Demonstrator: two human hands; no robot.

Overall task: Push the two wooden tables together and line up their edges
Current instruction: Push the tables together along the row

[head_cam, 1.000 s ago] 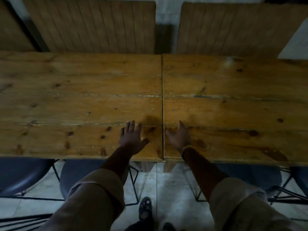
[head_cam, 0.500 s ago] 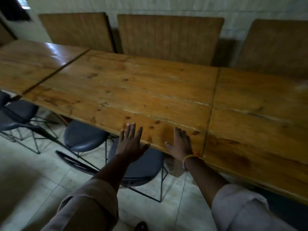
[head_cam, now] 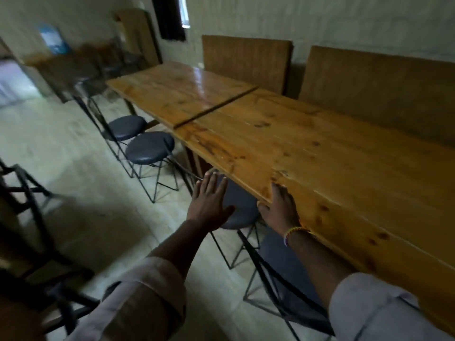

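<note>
A long wooden table [head_cam: 307,148] runs along the right side. A second wooden table [head_cam: 179,92] stands beyond it at the far left, with a dark gap between their ends and its front edge offset from the near one. My right hand [head_cam: 279,209] lies on the near table's front edge, fingers flat on top and thumb hanging below the edge. Off the table, my left hand [head_cam: 209,203] hovers open over a stool, fingers spread, holding nothing.
Several round dark stools [head_cam: 147,147] with black wire legs stand along the tables' front side, one [head_cam: 240,207] right under my hands. Wooden panels [head_cam: 246,60] lean on the back wall. A dark metal frame [head_cam: 29,217] is at the near left. Tiled floor stretches to the left.
The view has swung left, showing the far table and the gap. My left hand has come off the tabletop and now hovers beside the edge. My right hand has slid to the front edge.
</note>
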